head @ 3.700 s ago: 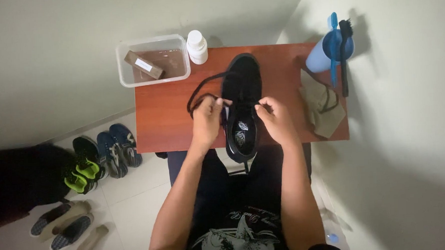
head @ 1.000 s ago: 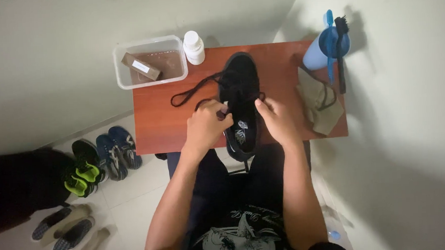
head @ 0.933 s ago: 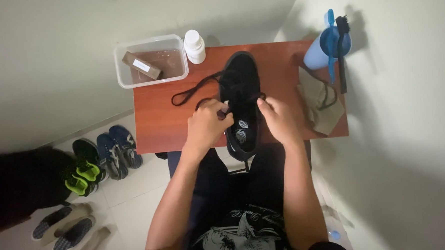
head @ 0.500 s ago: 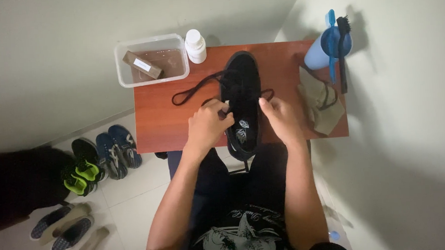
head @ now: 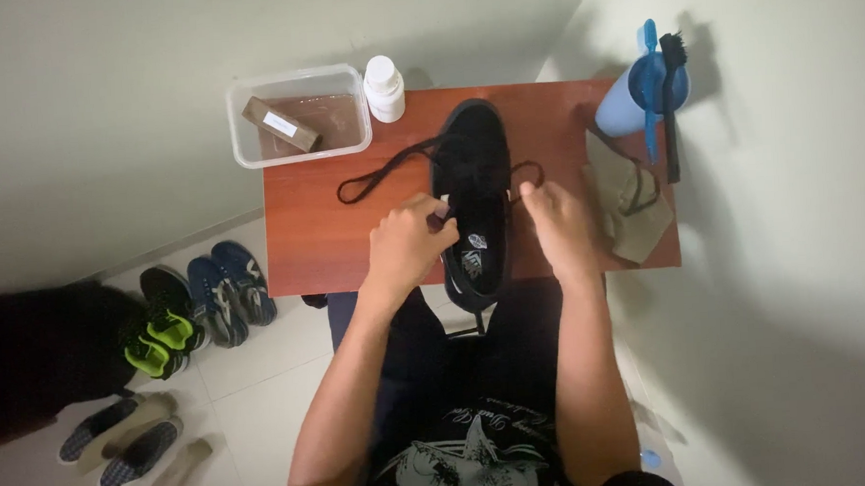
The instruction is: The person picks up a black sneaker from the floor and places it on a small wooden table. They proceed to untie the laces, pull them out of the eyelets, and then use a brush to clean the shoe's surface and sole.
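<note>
I see the black sneaker (head: 472, 202) mid-bench, heel overhanging the near edge. Left hand (head: 406, 249) pinches the black shoelace (head: 391, 172); right hand (head: 555, 230) open beside it. A hard tug could drag the sneaker off.

The shoe (head: 471, 198) looks like matt black cloth, with a smooth printed insole, and its lace (head: 383, 172) is a dull woven cord. The table (head: 315, 229) is reddish-brown wood with a smooth, faintly glossy top. The tub (head: 294, 79) is clear, shiny plastic. The bottle (head: 384, 88) is smooth white plastic. The cup (head: 619, 108) looks like matt blue plastic. The folded rag (head: 636, 220) is soft, dull cloth.
</note>
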